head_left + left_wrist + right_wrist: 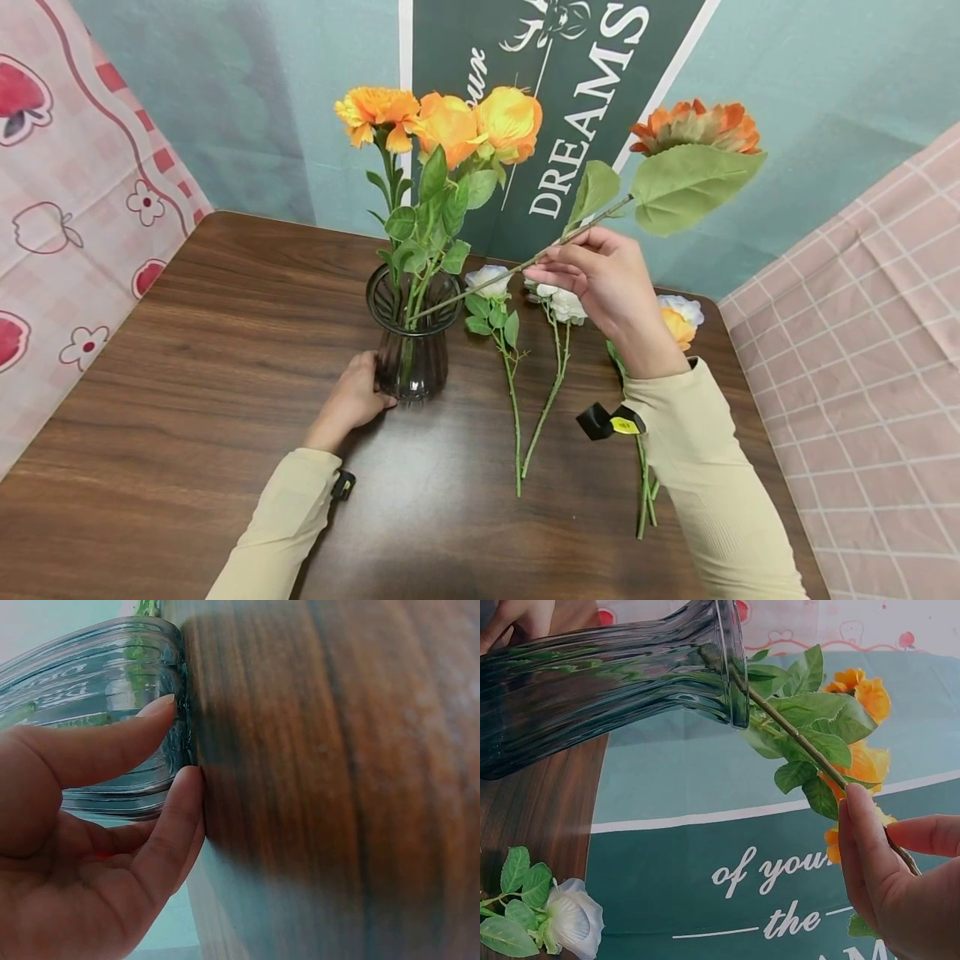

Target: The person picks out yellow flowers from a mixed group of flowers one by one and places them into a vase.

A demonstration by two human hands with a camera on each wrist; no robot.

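A dark ribbed glass vase [414, 367] stands on the table with orange and yellow flowers [450, 133] upright in it. My left hand [351, 402] holds the vase low at its base; in the left wrist view the thumb [124, 742] lies along the ribbed glass, fingers on the other side. Between thumb and fingers my right hand [611, 283] pinches the stem [799, 739] of an orange-red flower [697, 129] with broad green leaves. That stem slants down to the left, its lower end inside the vase's mouth, while the bloom hangs out at upper right.
Right of the vase lie a pale rose [489, 282] and a white flower [562, 307], stems toward the front. Farther right, a blue-and-yellow flower [681, 321] lies partly behind the right forearm. Fabric hangs behind and on both sides of the wooden table [202, 375].
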